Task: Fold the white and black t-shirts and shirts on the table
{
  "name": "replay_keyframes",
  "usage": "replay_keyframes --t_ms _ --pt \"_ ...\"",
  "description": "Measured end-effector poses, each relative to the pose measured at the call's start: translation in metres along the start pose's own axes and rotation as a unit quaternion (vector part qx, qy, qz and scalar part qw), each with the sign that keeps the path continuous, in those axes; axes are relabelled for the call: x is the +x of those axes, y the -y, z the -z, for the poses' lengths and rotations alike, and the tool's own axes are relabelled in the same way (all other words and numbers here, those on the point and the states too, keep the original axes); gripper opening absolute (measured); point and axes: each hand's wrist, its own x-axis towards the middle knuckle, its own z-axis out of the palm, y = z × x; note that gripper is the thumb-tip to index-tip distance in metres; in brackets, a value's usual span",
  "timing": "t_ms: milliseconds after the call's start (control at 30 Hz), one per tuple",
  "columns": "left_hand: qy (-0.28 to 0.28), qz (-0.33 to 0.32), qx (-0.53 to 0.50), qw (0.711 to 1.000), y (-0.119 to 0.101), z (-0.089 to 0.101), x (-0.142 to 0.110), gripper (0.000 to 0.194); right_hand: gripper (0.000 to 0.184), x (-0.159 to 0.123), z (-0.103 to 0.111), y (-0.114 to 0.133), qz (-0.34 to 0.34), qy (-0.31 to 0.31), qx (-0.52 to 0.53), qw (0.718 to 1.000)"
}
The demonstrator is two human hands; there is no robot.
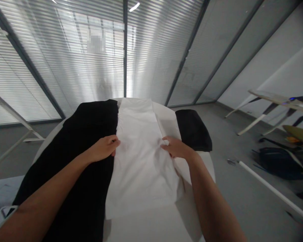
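A white garment (141, 158) lies flat down the middle of a white table (207, 161). My left hand (104, 148) pinches the garment's left edge, fingers closed on the cloth. My right hand (175, 148) grips its right edge, fingers curled into the fabric. A large black cloth (78, 161) lies along the left side of the table, partly under my left arm. A folded black garment (193, 129) rests at the table's right side, just beyond my right hand.
Glass walls with blinds (91, 60) stand behind the table. On the floor at the right lie a white pole (272, 190), a dark bag (277, 161) and a folding table (275, 101). A white frame (12, 117) stands at the left.
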Motion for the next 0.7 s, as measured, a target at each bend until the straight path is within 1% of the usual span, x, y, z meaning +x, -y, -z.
replay_keyframes --t_ms 33,67,133,200,267,333,367,400,433,500,533,567,600,633,700 --pt "-0.041 0.016 0.042 0.998 0.004 -0.002 0.004 0.044 0.059 0.000 -0.001 0.000 0.003 0.023 0.007 1.000" --pt "-0.058 0.031 0.080 0.995 0.007 -0.003 0.007 0.044 0.064 -0.001 -0.001 0.001 0.009 0.050 0.023 0.998" --pt "-0.064 0.060 0.132 0.987 0.012 -0.007 0.011 0.046 0.075 -0.006 0.000 0.001 0.015 0.109 0.056 0.992" --pt "-0.074 0.086 0.162 0.980 0.012 -0.010 0.012 0.050 0.081 -0.013 0.003 0.000 0.003 0.159 0.084 0.984" --pt "-0.084 0.108 0.175 0.975 0.011 -0.011 0.012 0.054 0.082 -0.018 0.007 -0.001 -0.010 0.186 0.105 0.977" --pt "-0.079 0.112 0.168 0.976 0.009 -0.011 0.012 0.055 0.082 -0.019 0.008 -0.002 -0.008 0.192 0.106 0.976" --pt "-0.070 0.107 0.157 0.979 0.009 -0.011 0.011 0.053 0.081 -0.018 0.008 -0.002 -0.003 0.182 0.093 0.979" --pt "-0.054 0.098 0.142 0.984 0.009 -0.011 0.011 0.051 0.078 -0.015 0.007 -0.002 0.004 0.158 0.074 0.985" --pt "-0.033 0.086 0.126 0.988 0.009 -0.012 0.011 0.048 0.073 -0.011 0.005 -0.001 0.013 0.117 0.052 0.992" --pt "0.003 0.064 0.097 0.993 0.009 -0.014 0.010 0.043 0.061 -0.001 -0.001 0.002 0.029 0.000 0.005 1.000" --pt "0.013 0.056 0.089 0.994 0.009 -0.015 0.009 0.042 0.056 0.004 -0.004 0.003 0.033 -0.054 -0.016 0.998" --pt "0.019 0.050 0.083 0.995 0.009 -0.016 0.009 0.041 0.052 0.009 -0.007 0.004 0.036 -0.092 -0.035 0.994" --pt "0.022 0.045 0.080 0.996 0.009 -0.016 0.008 0.040 0.049 0.012 -0.009 0.004 0.041 -0.110 -0.052 0.992" --pt "0.025 0.042 0.076 0.996 0.009 -0.015 0.007 0.040 0.047 0.015 -0.011 0.003 0.051 -0.108 -0.065 0.991" --pt "0.050 0.037 0.068 0.996 0.008 -0.012 0.003 0.041 0.043 0.014 -0.010 0.000 0.070 -0.069 -0.070 0.993"
